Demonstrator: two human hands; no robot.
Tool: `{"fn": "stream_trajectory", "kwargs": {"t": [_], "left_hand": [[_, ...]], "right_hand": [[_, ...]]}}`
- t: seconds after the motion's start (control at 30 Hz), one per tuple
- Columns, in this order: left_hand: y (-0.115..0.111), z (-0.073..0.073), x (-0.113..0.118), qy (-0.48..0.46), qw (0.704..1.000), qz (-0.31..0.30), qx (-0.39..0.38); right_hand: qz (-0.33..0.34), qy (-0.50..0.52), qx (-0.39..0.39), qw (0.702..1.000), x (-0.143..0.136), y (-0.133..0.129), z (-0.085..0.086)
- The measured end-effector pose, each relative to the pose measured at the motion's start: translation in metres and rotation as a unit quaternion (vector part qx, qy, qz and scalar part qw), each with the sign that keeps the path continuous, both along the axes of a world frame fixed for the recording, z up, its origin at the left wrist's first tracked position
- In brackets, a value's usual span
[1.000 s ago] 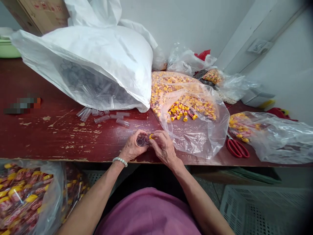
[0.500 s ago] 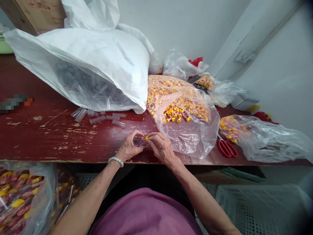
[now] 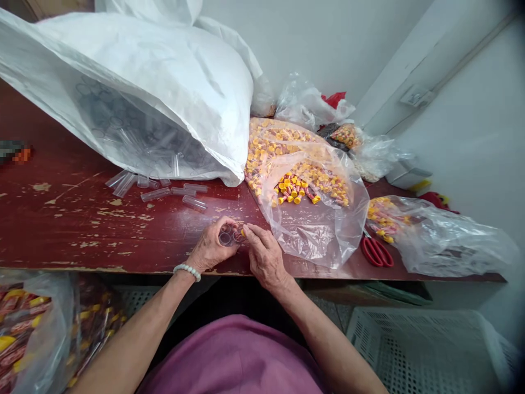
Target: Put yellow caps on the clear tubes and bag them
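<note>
My left hand [image 3: 210,246], with a beaded bracelet on its wrist, is closed around several clear plastic tubes [image 3: 226,236], their round open ends facing up. My right hand [image 3: 266,258] pinches a small yellow-capped piece [image 3: 243,233] at the right-hand tube of the bunch; its reddish printed part shows inside or behind the clear wall, I cannot tell which. Just beyond the hands, loose clear tubes [image 3: 194,204] lie on the dark red table [image 3: 82,230]. Like pieces with yellow caps [image 3: 293,189] spill in the mouth of a clear bag [image 3: 314,241] to the right.
A big white sack [image 3: 184,71] of clear tubes fills the back left. Red-handled scissors [image 3: 376,251] lie beside another clear bag [image 3: 451,235] at the right. Below the table edge are a bag of filled tubes [image 3: 24,328] at left and a white crate [image 3: 426,345] at right.
The right hand has brought the yellow-capped piece lower against the tube, so less of the cap shows. The view has shifted slightly; the left hand keeps its grip on the tubes.
</note>
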State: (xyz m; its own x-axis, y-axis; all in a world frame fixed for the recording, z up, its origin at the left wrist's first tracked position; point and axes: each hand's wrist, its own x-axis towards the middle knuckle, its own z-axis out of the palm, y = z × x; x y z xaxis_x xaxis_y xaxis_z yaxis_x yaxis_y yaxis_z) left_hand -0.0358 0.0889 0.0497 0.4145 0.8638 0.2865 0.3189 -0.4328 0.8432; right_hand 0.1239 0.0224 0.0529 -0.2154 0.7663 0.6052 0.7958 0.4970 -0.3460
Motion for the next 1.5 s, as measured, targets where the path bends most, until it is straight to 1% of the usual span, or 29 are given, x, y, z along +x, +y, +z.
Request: {"fn": "stream_trajectory", "kwargs": {"t": [0.1, 0.17, 0.2, 0.3, 0.4, 0.43, 0.47, 0.5, 0.57, 0.6, 0.63, 0.67, 0.7, 0.77, 0.83, 0.87, 0.93, 1.0, 1.03, 1.07, 1.1, 1.13, 1.17, 1.2, 1.27, 1.3, 1.37, 1.43, 1.5], "left_hand": [[0.0, 0.0, 0.0, 0.012, 1.0, 0.007, 0.005], [0.0, 0.0, 0.0, 0.02, 1.0, 0.008, 0.004], [0.0, 0.001, -0.001, 0.024, 1.0, 0.01, 0.004], [-0.001, 0.002, -0.001, 0.033, 0.999, 0.022, 0.01], [-0.001, 0.001, -0.001, 0.028, 0.999, 0.019, 0.008], [-0.001, 0.0, -0.001, 0.024, 1.0, 0.015, 0.001], [-0.001, -0.001, -0.001, 0.018, 1.0, 0.01, -0.009], [-0.001, -0.001, 0.0, 0.012, 1.0, 0.008, -0.02], [0.0, -0.001, 0.0, 0.001, 0.999, 0.003, -0.036], [0.0, 0.0, 0.001, -0.003, 0.999, 0.002, -0.04], [-0.001, 0.001, 0.001, -0.005, 0.999, 0.003, -0.041], [-0.001, 0.002, 0.001, -0.006, 0.999, 0.003, -0.041], [-0.001, 0.003, 0.002, -0.006, 0.999, 0.005, -0.042], [-0.002, 0.003, 0.002, -0.009, 0.999, 0.008, -0.043], [-0.001, 0.0, 0.001, -0.013, 0.999, 0.006, -0.043], [-0.001, -0.002, 0.001, -0.016, 0.999, 0.004, -0.043], [0.0, -0.007, 0.0, -0.02, 0.999, 0.003, -0.044], [0.0, -0.009, 0.0, -0.023, 0.999, 0.004, -0.049], [0.0, -0.01, 0.0, -0.026, 0.998, 0.003, -0.052], [0.0, -0.01, 0.0, -0.03, 0.998, 0.0, -0.057], [0.0, -0.009, 0.0, -0.032, 0.998, -0.003, -0.06], [0.0, -0.008, 0.001, -0.032, 0.998, -0.004, -0.061], [0.0, -0.006, 0.001, -0.028, 0.998, -0.002, -0.057], [0.0, -0.005, 0.001, -0.02, 0.999, 0.001, -0.048], [0.0, -0.002, 0.0, 0.002, 1.0, 0.01, -0.019], [0.0, -0.002, 0.0, 0.011, 1.0, 0.013, -0.003], [0.0, -0.001, -0.001, 0.018, 1.0, 0.011, 0.016], [0.0, -0.002, -0.001, 0.018, 1.0, 0.009, 0.024], [0.0, -0.003, -0.002, 0.018, 1.0, 0.01, 0.023]], "right_hand": [[0.014, 0.085, -0.033, 0.996, 0.002, 0.003, -0.001], [0.024, 0.116, -0.049, 0.992, 0.006, 0.006, 0.0], [0.029, 0.112, -0.048, 0.992, 0.007, 0.006, 0.0], [0.036, 0.06, -0.038, 0.997, 0.008, 0.003, 0.001], [0.048, 0.026, -0.054, 0.997, 0.014, -0.001, 0.008], [0.036, 0.032, -0.058, 0.997, 0.021, 0.0, 0.012], [0.006, 0.046, -0.056, 0.997, 0.031, 0.005, 0.017], [-0.039, 0.066, -0.046, 0.996, 0.045, 0.013, 0.021], [-0.163, 0.103, -0.019, 0.981, 0.08, 0.035, 0.027], [-0.204, 0.109, -0.01, 0.973, 0.098, 0.049, 0.027], [-0.254, 0.094, -0.02, 0.962, 0.116, 0.063, 0.025], [-0.284, 0.08, -0.043, 0.955, 0.131, 0.076, 0.02], [-0.295, 0.061, -0.065, 0.951, 0.144, 0.088, 0.014], [-0.294, 0.025, -0.108, 0.949, 0.159, 0.105, 0.001], [-0.293, 0.014, -0.129, 0.947, 0.163, 0.113, -0.01], [-0.302, 0.019, -0.132, 0.944, 0.163, 0.114, -0.012], [-0.331, 0.039, -0.134, 0.933, 0.159, 0.109, -0.011], [-0.344, 0.076, -0.128, 0.927, 0.147, 0.097, -0.001], [-0.33, 0.107, -0.125, 0.93, 0.137, 0.089, 0.007], [-0.295, 0.141, -0.121, 0.937, 0.125, 0.078, 0.016], [-0.24, 0.178, -0.117, 0.947, 0.109, 0.068, 0.025], [-0.168, 0.197, -0.114, 0.959, 0.092, 0.057, 0.033], [-0.092, 0.194, -0.111, 0.97, 0.074, 0.047, 0.041], [-0.032, 0.173, -0.107, 0.979, 0.057, 0.04, 0.047], [0.043, 0.107, -0.095, 0.989, 0.027, 0.031, 0.053], [0.063, 0.072, -0.089, 0.991, 0.016, 0.03, 0.054], [0.086, 0.019, -0.081, 0.993, 0.004, 0.032, 0.053], [0.094, 0.005, -0.074, 0.993, 0.002, 0.035, 0.051], [0.092, 0.019, -0.067, 0.993, 0.006, 0.038, 0.05]]}}
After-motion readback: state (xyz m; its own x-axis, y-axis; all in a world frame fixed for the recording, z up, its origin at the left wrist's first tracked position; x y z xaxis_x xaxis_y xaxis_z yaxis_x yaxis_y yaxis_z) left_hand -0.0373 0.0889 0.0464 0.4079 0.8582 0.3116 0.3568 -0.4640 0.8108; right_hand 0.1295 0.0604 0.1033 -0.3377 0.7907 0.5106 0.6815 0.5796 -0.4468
